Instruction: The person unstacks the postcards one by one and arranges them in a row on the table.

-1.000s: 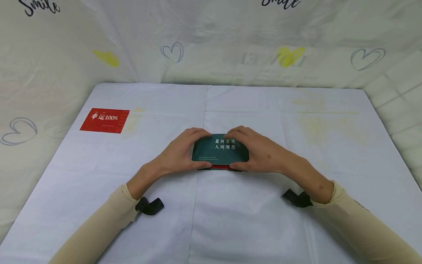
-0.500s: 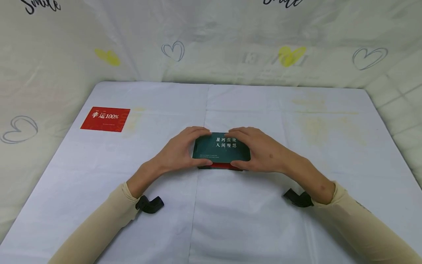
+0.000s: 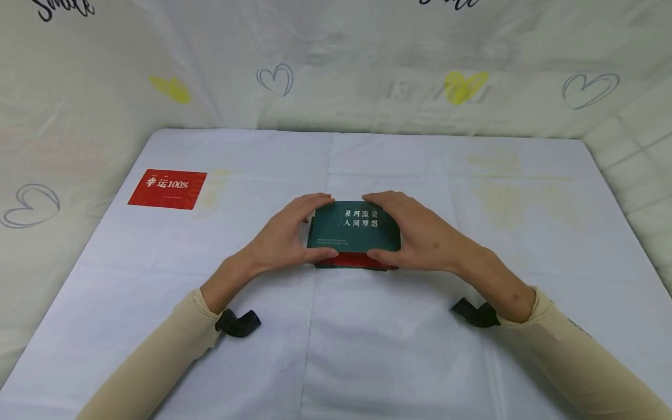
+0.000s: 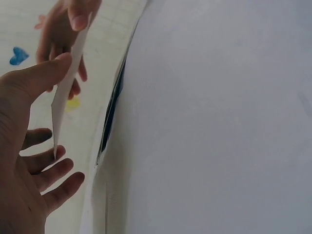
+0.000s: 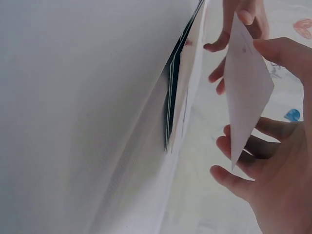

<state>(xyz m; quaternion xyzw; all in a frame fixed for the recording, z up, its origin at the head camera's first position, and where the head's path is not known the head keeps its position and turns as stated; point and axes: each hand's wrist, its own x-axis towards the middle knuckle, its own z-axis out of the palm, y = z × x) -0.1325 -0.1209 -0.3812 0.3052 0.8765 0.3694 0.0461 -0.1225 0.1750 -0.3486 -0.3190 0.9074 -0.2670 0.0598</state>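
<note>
1. A red card lies flat on the white table, between nine and ten o'clock from the green card.
2. The left hand, at nine o'clock, pinches the green card by its edges.
3. The green card sits between both hands, held above a card stack showing red at six o'clock.
4. The right hand, at three o'clock, pinches it too.
</note>
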